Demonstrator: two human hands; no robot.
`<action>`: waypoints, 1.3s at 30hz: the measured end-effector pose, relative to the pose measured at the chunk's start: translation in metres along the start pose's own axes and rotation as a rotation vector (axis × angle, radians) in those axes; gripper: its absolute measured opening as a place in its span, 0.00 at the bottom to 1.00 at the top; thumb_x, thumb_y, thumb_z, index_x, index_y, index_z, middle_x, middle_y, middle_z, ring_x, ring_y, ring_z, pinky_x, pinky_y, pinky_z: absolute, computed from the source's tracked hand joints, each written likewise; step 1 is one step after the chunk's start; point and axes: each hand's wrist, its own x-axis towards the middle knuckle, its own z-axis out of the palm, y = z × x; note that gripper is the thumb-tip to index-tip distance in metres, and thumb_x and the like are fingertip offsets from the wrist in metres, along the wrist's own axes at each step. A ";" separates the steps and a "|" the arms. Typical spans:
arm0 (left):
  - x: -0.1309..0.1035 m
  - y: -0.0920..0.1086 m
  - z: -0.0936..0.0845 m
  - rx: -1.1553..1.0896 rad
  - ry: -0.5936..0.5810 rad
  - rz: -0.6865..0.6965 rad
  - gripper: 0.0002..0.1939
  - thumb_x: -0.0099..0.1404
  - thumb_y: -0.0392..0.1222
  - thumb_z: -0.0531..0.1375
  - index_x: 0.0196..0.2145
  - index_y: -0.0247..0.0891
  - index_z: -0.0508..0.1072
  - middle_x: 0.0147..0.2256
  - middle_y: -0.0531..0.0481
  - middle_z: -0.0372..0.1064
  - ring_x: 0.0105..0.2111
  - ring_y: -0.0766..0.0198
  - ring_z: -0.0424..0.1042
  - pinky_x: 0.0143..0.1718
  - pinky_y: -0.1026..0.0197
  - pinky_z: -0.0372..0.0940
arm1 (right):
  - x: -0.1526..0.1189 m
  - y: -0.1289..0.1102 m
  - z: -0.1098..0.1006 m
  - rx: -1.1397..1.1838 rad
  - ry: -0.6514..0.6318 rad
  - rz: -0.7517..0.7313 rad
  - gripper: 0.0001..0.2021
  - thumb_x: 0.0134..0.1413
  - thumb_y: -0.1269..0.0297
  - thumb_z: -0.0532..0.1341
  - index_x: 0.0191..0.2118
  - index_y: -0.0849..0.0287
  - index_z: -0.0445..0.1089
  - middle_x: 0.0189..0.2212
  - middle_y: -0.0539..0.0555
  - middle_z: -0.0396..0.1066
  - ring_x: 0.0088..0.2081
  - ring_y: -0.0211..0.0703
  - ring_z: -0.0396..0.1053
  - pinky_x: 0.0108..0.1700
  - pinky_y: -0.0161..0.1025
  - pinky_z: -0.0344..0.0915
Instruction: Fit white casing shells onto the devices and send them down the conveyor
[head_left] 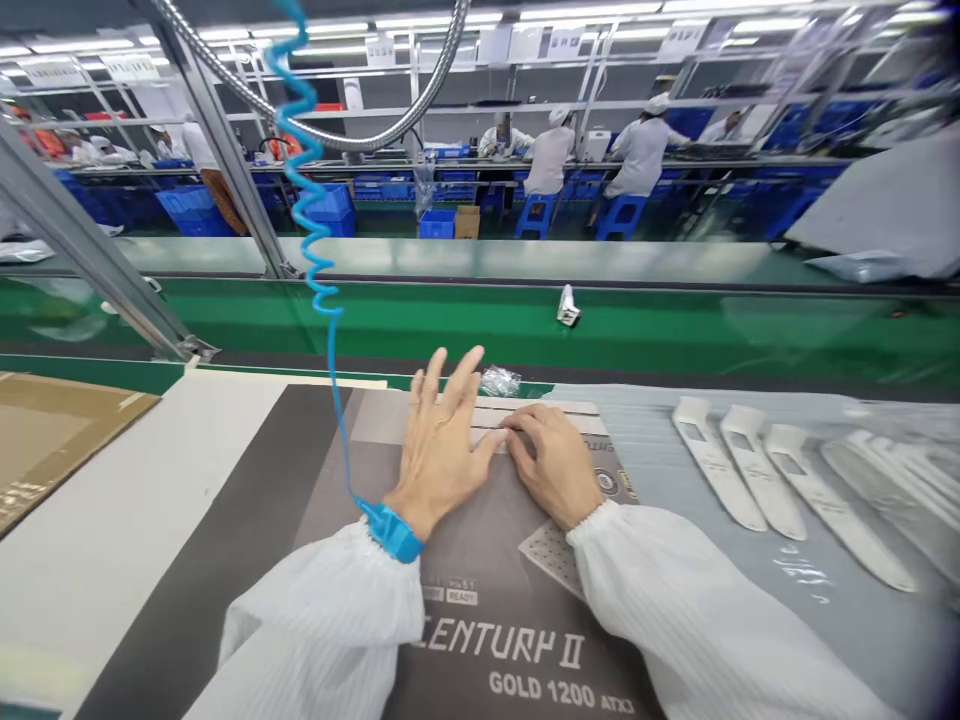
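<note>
A dark printed cardboard sheet (495, 560) with "CENTURY II GOLD 1200" lettering lies flat on the bench before me. Spread out over its upper part, my left hand (444, 440) has its fingers apart and wears a blue wrist strap (394, 532) with a coiled cord. Just to the right, my right hand (553, 462) rests with curled fingers at the pale strips near the sheet's far edge. Its fingertips come close to my left thumb; whether they pinch anything is too small to tell.
Several white plastic parts (721, 465) lie on grey foam at the right. Brown cardboard (64, 430) is at the far left. A green conveyor (450, 325) carries a small white part (568, 306). Seated people work in the background.
</note>
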 end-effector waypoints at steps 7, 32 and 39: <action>0.001 -0.008 0.006 -0.038 0.052 -0.120 0.39 0.69 0.54 0.54 0.69 0.41 0.40 0.71 0.44 0.36 0.70 0.49 0.30 0.68 0.37 0.37 | -0.006 -0.008 -0.002 0.067 -0.069 0.039 0.11 0.63 0.69 0.53 0.47 0.58 0.71 0.51 0.58 0.71 0.51 0.50 0.70 0.54 0.51 0.65; 0.002 -0.017 0.008 -0.467 -0.096 -0.484 0.11 0.67 0.38 0.57 0.45 0.34 0.74 0.57 0.36 0.65 0.59 0.49 0.64 0.61 0.43 0.59 | 0.153 0.090 -0.013 -0.058 0.021 0.259 0.13 0.60 0.54 0.55 0.43 0.52 0.72 0.41 0.58 0.70 0.44 0.53 0.67 0.49 0.55 0.61; 0.015 -0.009 -0.020 -1.150 -0.030 -0.594 0.24 0.68 0.50 0.57 0.57 0.37 0.65 0.60 0.39 0.63 0.60 0.54 0.62 0.60 0.52 0.59 | 0.073 0.013 -0.090 0.739 -0.234 0.195 0.17 0.59 0.42 0.57 0.36 0.51 0.62 0.40 0.52 0.72 0.43 0.47 0.71 0.48 0.46 0.68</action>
